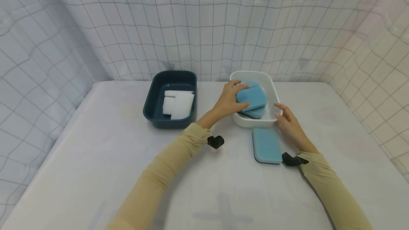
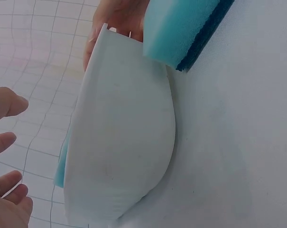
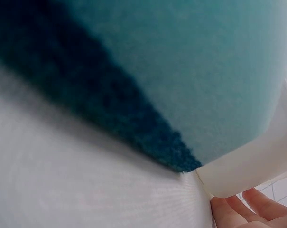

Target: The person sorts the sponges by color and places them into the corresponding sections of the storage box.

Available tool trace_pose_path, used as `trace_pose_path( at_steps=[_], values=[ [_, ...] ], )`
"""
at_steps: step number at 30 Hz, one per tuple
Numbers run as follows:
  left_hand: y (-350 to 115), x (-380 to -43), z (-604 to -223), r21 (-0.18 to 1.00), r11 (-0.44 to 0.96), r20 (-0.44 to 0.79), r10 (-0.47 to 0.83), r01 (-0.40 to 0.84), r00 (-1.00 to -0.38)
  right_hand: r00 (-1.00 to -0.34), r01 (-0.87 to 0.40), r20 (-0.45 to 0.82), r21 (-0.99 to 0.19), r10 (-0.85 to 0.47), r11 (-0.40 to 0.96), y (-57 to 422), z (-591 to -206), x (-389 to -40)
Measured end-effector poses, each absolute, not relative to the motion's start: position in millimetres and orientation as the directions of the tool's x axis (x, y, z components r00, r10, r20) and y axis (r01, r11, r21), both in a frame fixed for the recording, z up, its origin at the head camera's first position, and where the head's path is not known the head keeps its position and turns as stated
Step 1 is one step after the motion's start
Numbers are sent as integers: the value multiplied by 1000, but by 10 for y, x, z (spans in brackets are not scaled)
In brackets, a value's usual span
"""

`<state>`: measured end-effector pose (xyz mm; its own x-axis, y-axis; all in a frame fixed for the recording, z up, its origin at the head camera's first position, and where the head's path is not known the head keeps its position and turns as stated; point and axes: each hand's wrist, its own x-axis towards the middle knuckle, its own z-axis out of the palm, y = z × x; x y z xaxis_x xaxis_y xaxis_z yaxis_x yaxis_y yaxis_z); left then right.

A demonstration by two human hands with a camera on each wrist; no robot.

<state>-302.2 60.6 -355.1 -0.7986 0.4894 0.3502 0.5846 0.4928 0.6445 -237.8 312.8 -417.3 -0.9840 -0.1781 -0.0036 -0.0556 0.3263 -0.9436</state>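
Note:
A white bin [image 1: 274,91] holds several blue sponges [image 1: 254,98], the top one pale blue. My left hand [image 1: 230,98] reaches over the bin's left rim, thumb and fingers spread about the top sponge; in the left wrist view this hand [image 2: 9,156] shows a gap between thumb and fingers. At the bin's front right corner my right hand [image 1: 289,127] holds the rim; its fingers [image 3: 224,209] lie against the outer wall in the right wrist view. Another blue sponge [image 1: 267,145], with a dark scouring layer beneath, lies flat in front of the bin.
To the left stands a dark teal bin [image 1: 155,98] with several white sponge blocks [image 1: 183,105] inside. Both bins sit near the back edge of a white-covered table [image 1: 96,144]. A white grid-patterned curtain [image 1: 211,27] hangs behind and along the sides.

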Motion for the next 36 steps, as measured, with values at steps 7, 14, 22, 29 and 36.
trace_pose_path(
  at_steps=[7,14,22,29,36],
  values=[
    [571,-2899,-3557,674,480,370,438,561,-819,-986,-59,1,-936,-166,348,3127,-4191,-2380],
    [556,-2802,-3581,689,457,394,416,563,-820,-986,-62,0,-929,-168,364,3143,-4189,-2378],
    [529,-2692,-3575,700,421,414,420,577,-808,-985,-61,1,-939,-174,338,3136,-4188,-2388],
    [544,-2560,-3601,698,387,449,420,603,-789,-985,-55,-8,-932,-173,359,3126,-4186,-2381],
    [542,-2456,-3609,716,365,447,417,596,-792,-984,-61,3,-944,-176,325,3123,-4188,-2388]
  ],
)
